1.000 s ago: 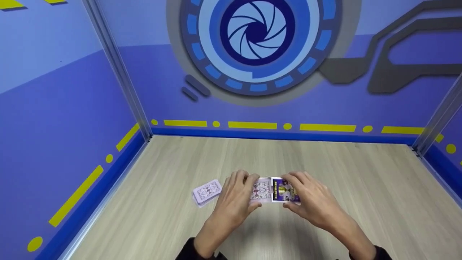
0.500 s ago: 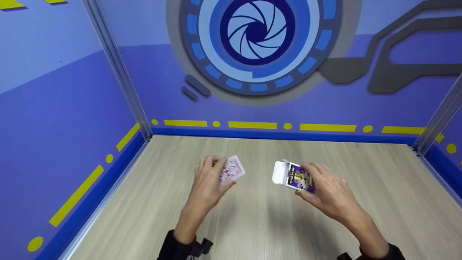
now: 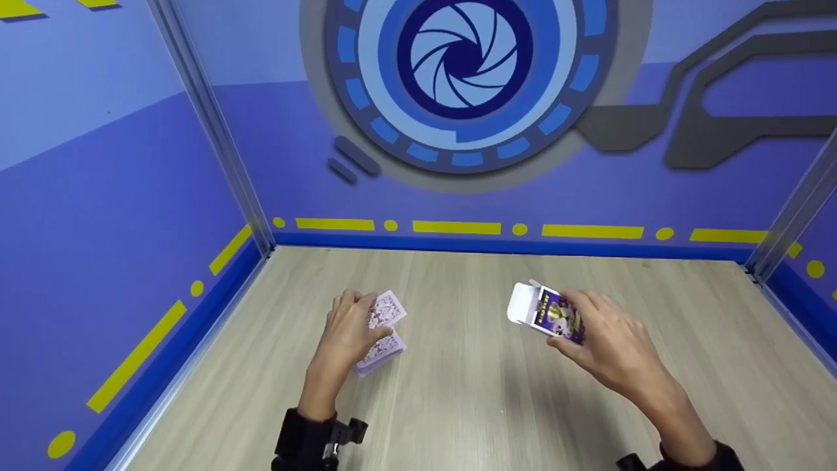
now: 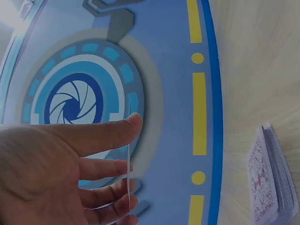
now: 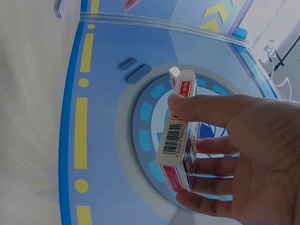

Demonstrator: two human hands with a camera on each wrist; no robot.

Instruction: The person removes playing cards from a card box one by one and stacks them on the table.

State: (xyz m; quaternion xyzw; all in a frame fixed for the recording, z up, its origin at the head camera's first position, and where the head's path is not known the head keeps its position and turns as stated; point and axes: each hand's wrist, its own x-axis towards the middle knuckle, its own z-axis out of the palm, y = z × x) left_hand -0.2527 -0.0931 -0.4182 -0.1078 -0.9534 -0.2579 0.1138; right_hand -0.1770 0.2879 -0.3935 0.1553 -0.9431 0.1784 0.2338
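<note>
Between thumb and fingers, my left hand pinches a playing card with a patterned back. Edge-on in the left wrist view, that card looks very thin. Just below it on the table lies a deck of playing cards, partly covered by the hand in the head view. My right hand grips a purple and white card box above the table. Its white flap hangs open towards the left. A barcode shows on the side of the box in the right wrist view.
The wood-grain table is bounded by a blue printed back wall and side panels. Metal posts stand at the corners. Black bands with small devices sit on both wrists.
My hands have moved apart. The left drew the card away from the box opening and carried it left over the deck. The right moved the box right and slightly up, tilting it.
</note>
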